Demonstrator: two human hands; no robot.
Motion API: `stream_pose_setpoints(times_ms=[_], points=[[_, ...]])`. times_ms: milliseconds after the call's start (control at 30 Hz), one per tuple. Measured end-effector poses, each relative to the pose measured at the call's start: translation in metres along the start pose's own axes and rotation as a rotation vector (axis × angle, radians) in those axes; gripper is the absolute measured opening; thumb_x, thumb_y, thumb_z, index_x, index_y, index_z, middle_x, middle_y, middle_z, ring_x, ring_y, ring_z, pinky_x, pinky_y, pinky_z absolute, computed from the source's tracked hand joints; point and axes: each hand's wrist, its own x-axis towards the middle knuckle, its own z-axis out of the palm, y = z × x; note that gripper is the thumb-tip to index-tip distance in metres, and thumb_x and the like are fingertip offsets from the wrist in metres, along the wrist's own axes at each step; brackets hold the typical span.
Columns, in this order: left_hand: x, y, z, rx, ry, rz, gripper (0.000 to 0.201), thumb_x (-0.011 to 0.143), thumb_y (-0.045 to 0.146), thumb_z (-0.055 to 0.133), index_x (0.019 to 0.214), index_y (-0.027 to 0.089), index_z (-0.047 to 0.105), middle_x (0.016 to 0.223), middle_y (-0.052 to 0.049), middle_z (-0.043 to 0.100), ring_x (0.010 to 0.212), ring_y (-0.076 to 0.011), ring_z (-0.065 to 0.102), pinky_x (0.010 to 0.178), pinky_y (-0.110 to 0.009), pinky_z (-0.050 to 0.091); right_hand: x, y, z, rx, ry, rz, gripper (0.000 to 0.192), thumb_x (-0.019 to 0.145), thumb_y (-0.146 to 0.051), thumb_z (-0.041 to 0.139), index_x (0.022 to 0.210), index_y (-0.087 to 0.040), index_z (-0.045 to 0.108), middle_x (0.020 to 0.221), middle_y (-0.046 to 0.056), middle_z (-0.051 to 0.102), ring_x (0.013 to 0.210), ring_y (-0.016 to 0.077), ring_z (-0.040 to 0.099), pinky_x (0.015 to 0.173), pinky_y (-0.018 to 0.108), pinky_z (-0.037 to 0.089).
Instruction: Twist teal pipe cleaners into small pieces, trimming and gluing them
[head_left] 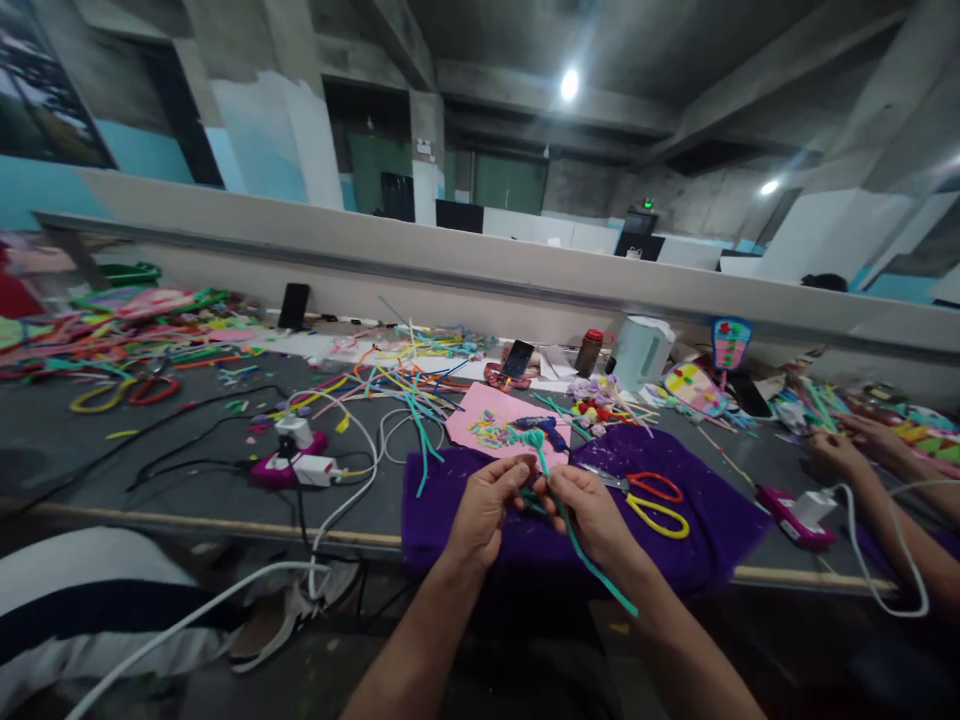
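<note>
So from my feed, the thing in play is a long teal fuzzy pipe cleaner (571,532), held up over the front edge of the table, its top end curled into a little tuft near the pink sheet and its tail trailing down past the right wrist. The left hand (484,508) has its fingers pinched shut on the stem, and the right hand (592,510) is pinched closed on it too, just beside the left, thumbs nearly touching. Right under them there's a purple fuzzy cloth (705,520) spread on the grey table (90,450), with a pair of scissors with one red and one yellow handle loop (654,500) lying on it just right of the hands. Behind the hands is a pink paper sheet (484,410) with small coloured bits on it and a blue glue gun (546,428) at its right edge. Further left, a white power strip on a magenta base (296,462) with white and black cables. Off to the right, another person's hands (847,445) rest on the table, well apart from mine.
</note>
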Motion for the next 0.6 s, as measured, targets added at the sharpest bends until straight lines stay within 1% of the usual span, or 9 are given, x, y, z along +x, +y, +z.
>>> stream_pose_setpoints(times_ms=[67, 167, 267, 400, 600], points=[[-0.002, 0.001, 0.002, -0.052, -0.022, -0.020, 0.026, 0.062, 0.028, 0.071, 0.083, 0.013, 0.067, 0.066, -0.002, 0.062, 0.055, -0.0076, 0.054, 0.047, -0.016, 0.035, -0.001, 0.000, 0.002, -0.044, -0.010, -0.028, 0.029, 0.074, -0.041, 0.059, 0.074, -0.012, 0.062, 0.052, -0.001, 0.053, 0.037, 0.0046, 0.042, 0.035, 0.016, 0.029], [-0.003, 0.001, 0.006, -0.108, -0.050, -0.013, 0.023, 0.060, 0.027, 0.072, 0.077, 0.014, 0.066, 0.060, 0.000, 0.059, 0.050, -0.0065, 0.052, 0.046, -0.017, 0.035, -0.003, 0.000, 0.003, -0.092, -0.058, -0.075, 0.029, 0.075, -0.041, 0.058, 0.073, -0.012, 0.062, 0.054, -0.001, 0.053, 0.039, 0.0053, 0.043, 0.037, 0.017, 0.032], [-0.004, 0.002, 0.010, -0.114, -0.060, -0.005, 0.024, 0.057, 0.027, 0.074, 0.075, 0.013, 0.066, 0.062, 0.001, 0.059, 0.047, -0.0053, 0.049, 0.046, -0.018, 0.036, -0.005, 0.000, 0.003, -0.127, -0.103, -0.083, 0.031, 0.075, -0.043, 0.056, 0.075, -0.013, 0.062, 0.056, -0.001, 0.054, 0.040, 0.0060, 0.044, 0.038, 0.018, 0.034], [-0.007, 0.004, 0.010, -0.096, -0.024, -0.010, 0.029, 0.055, 0.028, 0.075, 0.076, 0.012, 0.066, 0.068, -0.002, 0.062, 0.045, -0.0052, 0.048, 0.044, -0.018, 0.037, -0.008, 0.001, 0.004, -0.150, -0.147, -0.082, 0.032, 0.075, -0.044, 0.056, 0.077, -0.013, 0.063, 0.056, -0.001, 0.054, 0.042, 0.0064, 0.044, 0.039, 0.018, 0.036], [-0.012, 0.005, 0.003, -0.075, 0.034, 0.032, 0.023, 0.054, 0.026, 0.075, 0.070, 0.012, 0.066, 0.067, -0.002, 0.063, 0.048, -0.0054, 0.051, 0.046, -0.017, 0.039, -0.006, 0.006, 0.012, -0.140, -0.172, -0.083, 0.031, 0.075, -0.044, 0.056, 0.074, -0.013, 0.060, 0.055, -0.002, 0.053, 0.040, 0.0059, 0.043, 0.039, 0.018, 0.034]])
